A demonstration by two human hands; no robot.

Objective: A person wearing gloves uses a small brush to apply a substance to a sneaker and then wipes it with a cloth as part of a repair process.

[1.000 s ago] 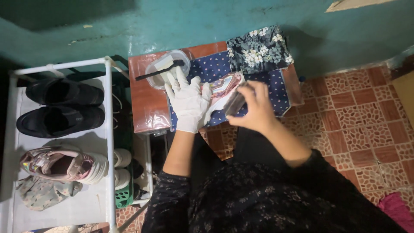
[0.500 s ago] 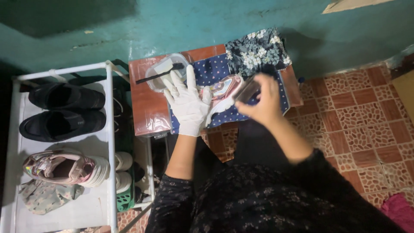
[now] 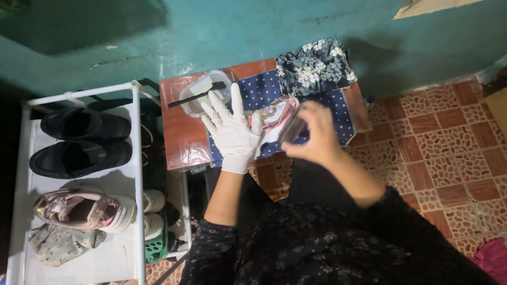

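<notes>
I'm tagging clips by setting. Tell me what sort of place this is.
Probably a room in a home, perhaps by the entrance: a white shoe rack with shoes stands against a teal wall, beside a small table on a patterned tile floor.

light: dim indoor, soft from above | shadows: dark patch on teal painted wall (image 3: 79, 26), black under white metal shoe rack (image 3: 134, 174) | glare: plastic-covered brown desk (image 3: 182, 137) | blur: bare right hand (image 3: 311, 134) slightly smeared | edges: murky
</notes>
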